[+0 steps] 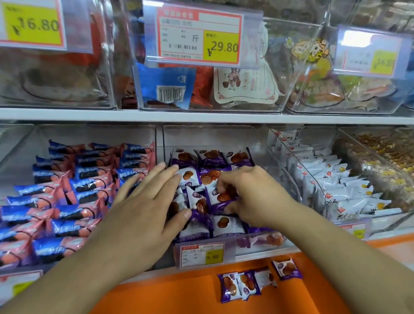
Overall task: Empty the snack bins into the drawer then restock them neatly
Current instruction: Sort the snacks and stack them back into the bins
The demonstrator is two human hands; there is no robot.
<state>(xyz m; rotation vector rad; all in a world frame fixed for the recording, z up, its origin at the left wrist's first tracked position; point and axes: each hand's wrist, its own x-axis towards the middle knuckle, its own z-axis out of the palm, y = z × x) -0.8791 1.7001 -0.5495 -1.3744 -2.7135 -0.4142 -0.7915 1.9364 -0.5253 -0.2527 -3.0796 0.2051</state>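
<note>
now i'm pinching a purple snack packet (223, 197) in my right hand (253, 198), while my left hand (145, 208) is lying flat-fingered across the clear bin's (264, 242) packets.

Open-topped purple-packet bin (230, 240) reachable from above; shelf edge (197, 118) limits headroom, price tag (204, 253) fronts it; orange surface (164, 302) near, mostly bare.

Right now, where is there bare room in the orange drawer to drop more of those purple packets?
Open orange drawer lies left of the loose purple packets, below the left forearm. Another bare strip runs right of them, beside the right forearm. The middle bin is crowded: both hands work there among packed packets.
</note>
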